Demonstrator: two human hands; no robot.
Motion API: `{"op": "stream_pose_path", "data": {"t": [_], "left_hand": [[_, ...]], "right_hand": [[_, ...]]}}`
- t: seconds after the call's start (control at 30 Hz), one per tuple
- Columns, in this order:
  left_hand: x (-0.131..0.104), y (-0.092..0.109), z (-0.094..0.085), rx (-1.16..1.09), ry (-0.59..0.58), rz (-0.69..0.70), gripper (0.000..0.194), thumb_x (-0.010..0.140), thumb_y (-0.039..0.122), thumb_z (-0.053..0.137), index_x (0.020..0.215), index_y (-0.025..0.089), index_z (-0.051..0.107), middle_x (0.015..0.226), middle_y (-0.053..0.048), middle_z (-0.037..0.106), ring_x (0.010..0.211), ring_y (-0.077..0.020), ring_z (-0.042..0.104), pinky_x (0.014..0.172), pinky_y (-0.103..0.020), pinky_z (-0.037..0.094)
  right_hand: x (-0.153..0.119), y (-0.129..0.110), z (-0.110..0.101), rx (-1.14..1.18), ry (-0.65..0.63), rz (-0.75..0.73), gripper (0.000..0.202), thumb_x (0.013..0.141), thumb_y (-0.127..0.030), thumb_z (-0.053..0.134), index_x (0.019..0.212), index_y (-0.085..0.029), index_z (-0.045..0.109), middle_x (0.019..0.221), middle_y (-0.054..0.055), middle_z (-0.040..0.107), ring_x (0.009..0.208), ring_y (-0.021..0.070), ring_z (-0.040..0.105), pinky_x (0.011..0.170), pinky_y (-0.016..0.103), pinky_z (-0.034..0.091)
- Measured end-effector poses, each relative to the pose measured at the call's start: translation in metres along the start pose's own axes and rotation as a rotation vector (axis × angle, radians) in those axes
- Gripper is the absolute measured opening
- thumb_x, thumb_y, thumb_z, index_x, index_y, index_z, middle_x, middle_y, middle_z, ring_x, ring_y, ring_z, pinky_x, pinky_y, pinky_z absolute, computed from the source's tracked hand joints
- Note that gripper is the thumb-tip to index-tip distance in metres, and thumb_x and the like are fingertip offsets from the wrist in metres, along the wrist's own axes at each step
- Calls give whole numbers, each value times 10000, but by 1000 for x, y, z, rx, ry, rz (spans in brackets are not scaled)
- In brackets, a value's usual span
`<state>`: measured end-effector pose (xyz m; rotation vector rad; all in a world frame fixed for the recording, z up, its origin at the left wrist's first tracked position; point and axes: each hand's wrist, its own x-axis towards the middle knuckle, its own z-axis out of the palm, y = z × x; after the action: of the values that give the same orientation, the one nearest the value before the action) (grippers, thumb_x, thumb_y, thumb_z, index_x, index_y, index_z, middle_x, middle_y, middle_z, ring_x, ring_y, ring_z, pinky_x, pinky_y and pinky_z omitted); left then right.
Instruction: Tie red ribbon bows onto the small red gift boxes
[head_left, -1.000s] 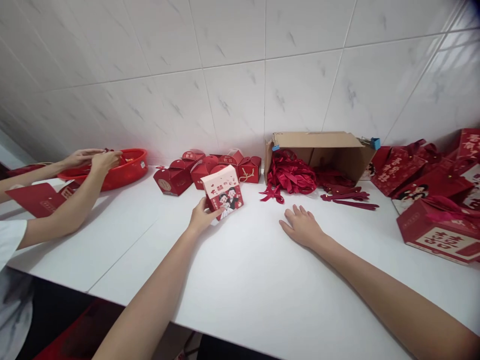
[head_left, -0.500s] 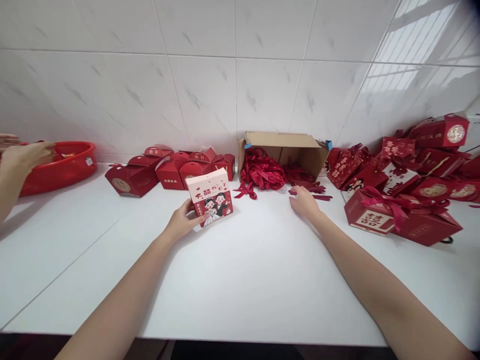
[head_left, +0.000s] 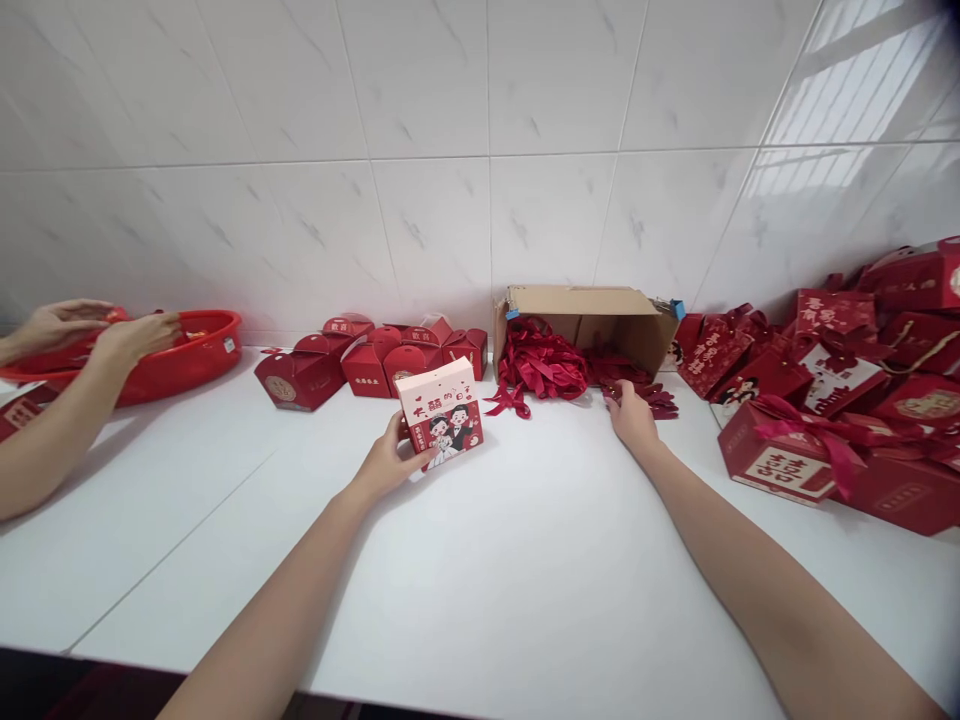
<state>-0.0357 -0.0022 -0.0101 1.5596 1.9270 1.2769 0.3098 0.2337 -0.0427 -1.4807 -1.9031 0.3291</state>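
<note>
My left hand [head_left: 391,458] grips a small pink and red box [head_left: 444,415] printed with a cartoon couple, thumb across its front and fingers behind. The box stands slightly tilted just above or on the white table [head_left: 525,560]. At the mouth of a cardboard box [head_left: 585,300] lying on its side, my right hand [head_left: 634,415] touches dark red ribbon pieces [head_left: 661,402]. Its fingertips reach among them, and what they pinch, if anything, is hidden. A heap of brighter red ribbons [head_left: 541,360] fills the left part of the carton.
Closed red boxes [head_left: 300,372] stand along the tiled wall left of the carton. More red boxes with ribbons [head_left: 784,450] are piled at the right. At the far left, another person's hands [head_left: 135,335] are over a red basin [head_left: 180,372].
The view has shifted, so the table things appear lower and further right. My right hand has reached slightly further into the dark ribbons. Both hands of the other person now show more fully.
</note>
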Motion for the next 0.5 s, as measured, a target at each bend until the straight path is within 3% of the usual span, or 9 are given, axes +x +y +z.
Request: {"op": "stream_pose_path", "data": {"t": [0.17,0.27,0.33,0.43,0.47,0.5], "left_hand": [[0,-5,0,-20,48,70,1023,609,393,754,1413,263,134,1324,-134,483,1167,-259,547,971,-422,460],[6,-5,2,-23,208,105,1060,573,403,754,1411,262,122,1321,-141,406,1085,-253,568,891,-430,497],[7,7,0,-4,365,115,1021,581,408,735,1400,238,149,1325,-155,334,1092,-270,527,881,-457,484],[-8,50,-3,63,635,192,765,639,361,707,1290,201,339,1296,-138,326,1159,-277,429,986,-457,387],[-19,69,-3,108,735,274,560,681,329,686,1171,192,454,1194,-114,424,1116,-265,455,970,-433,396],[-33,88,-2,131,737,352,330,731,293,652,1021,202,524,1036,-72,510,1029,-237,501,939,-403,412]], "right_hand": [[-5,-7,-9,249,73,-47,353,883,-308,431,1153,-114,549,1065,164,640,977,261,578,890,392,419],[-9,-32,-15,443,98,-72,372,880,-409,417,1065,-124,570,1010,149,646,910,243,588,852,387,446],[-15,-58,-18,588,72,-98,412,872,-491,403,1017,-139,560,937,128,647,840,226,595,772,370,479],[-41,-107,-27,803,-64,-177,420,870,-554,381,944,-170,535,812,68,636,682,171,588,611,300,497],[-54,-123,-31,861,-123,-211,403,871,-551,397,914,-174,532,798,55,634,662,156,585,597,284,498],[-69,-137,-37,907,-186,-245,382,865,-543,432,883,-176,535,777,44,632,639,144,580,585,273,499]]}}
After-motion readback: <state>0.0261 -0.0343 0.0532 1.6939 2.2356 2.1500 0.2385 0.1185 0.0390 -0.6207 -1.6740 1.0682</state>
